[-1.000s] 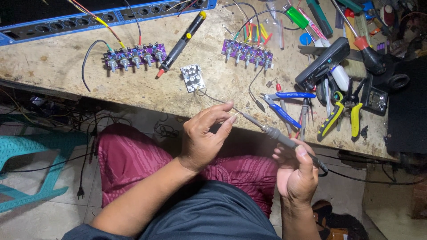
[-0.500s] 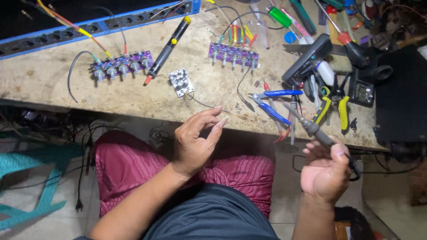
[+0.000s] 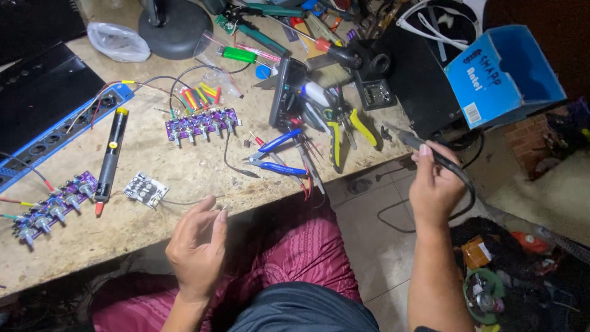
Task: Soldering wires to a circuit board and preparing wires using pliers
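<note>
**Soldering iron carried to the right of the bench, thin wire pinched at the near edge**

The right hand is shown closed around the dark handle of a soldering iron, held off the right end of the worn workbench, with its black cord looping down beside the wrist. The tip is directed toward the far left, at the clutter of tools; whether it touches anything cannot be told. The left hand is held just off the near edge, fingers loosely curled, thumb and forefinger drawn close, apparently on a thin wire that is seen to run to a small white circuit board lying just beyond.

On the bench, a purple potentiometer board is seen at centre, a second one at the near left, and a black desoldering pump between them. Blue-handled cutters and yellow-handled pliers lie to the right.

For good handling, it is judged that the iron should be gripped well back on the insulated handle, the tip kept clear of the cord, the leg and the blue cardboard box, and the wire held under light tension so that the small board is not dragged.
</note>
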